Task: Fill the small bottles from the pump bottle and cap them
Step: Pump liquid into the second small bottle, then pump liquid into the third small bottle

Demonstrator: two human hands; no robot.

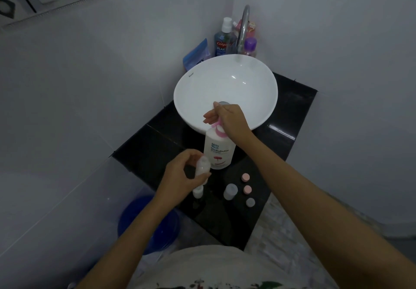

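Note:
A white pump bottle (219, 150) with a pink pump stands on the black counter (148, 151) in front of the basin. My right hand (229, 117) rests on top of its pink pump head. My left hand (182, 177) grips a small clear bottle (202, 167), held tilted just left of the pump bottle's base. Below that hand, another small white bottle (198, 191) stands upright. A small grey bottle (230, 191) stands to its right. Two pink caps (245, 177) (247, 189) and a grey cap (250, 202) lie loose at the counter's right.
A white round basin (225, 81) sits behind the pump bottle, with a chrome tap (244, 25) and several toiletry bottles (221, 41) at the back corner. A blue bucket (148, 223) stands on the floor at the lower left. White tiled walls close in on both sides.

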